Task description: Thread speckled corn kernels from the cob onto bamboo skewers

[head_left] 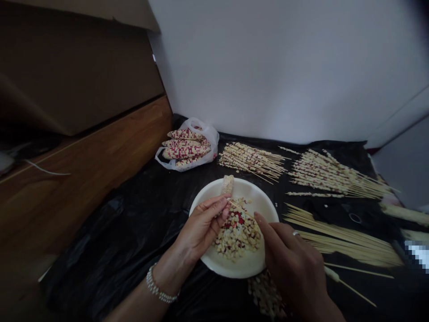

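A white bowl [201,197] holds loose corn kernels [239,239], pale and dark red, over its red-patterned bottom. My left hand [208,223] is above the bowl's left side, thumb and fingers pinched together; whatever is between them is too small to make out. A bare corn cob [228,184] lies against the far rim, just beyond those fingertips. From the right, my right hand [291,259] grips a thin bamboo skewer [239,207] whose tip reaches my left fingertips. My right palm and the skewer's rear part are hidden.
Red-and-cream corn ears [186,152] fill a plastic bag [212,134] behind the bowl. Two piles of kernel-threaded skewers [251,158] [321,174] lie at the back. Bare skewers [348,243] lie on the right, on black plastic sheeting [134,223]. A wooden board [100,143] borders the left.
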